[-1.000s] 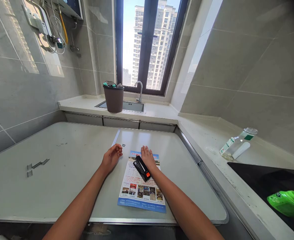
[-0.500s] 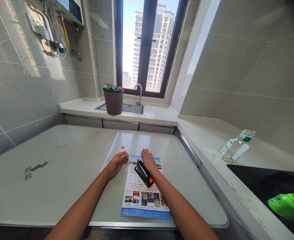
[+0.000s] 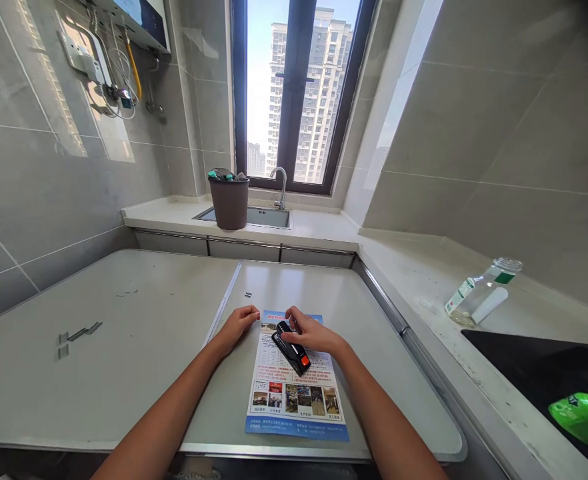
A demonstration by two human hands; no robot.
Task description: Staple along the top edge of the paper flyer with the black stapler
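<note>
Stapler (image 3: pixel 293 355) partly hidden by right hand (image 3: pixel 314 333).

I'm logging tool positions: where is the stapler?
Below centre in the head view, the stapler lies on the printed sheet, with the right hand at its right side, thumb across it.

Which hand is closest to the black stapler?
The right hand. Its thumb reaches over the black stapler, while the left hand, fingers curled, is beside the printed flyer's left edge, apart from the stapler.
</note>
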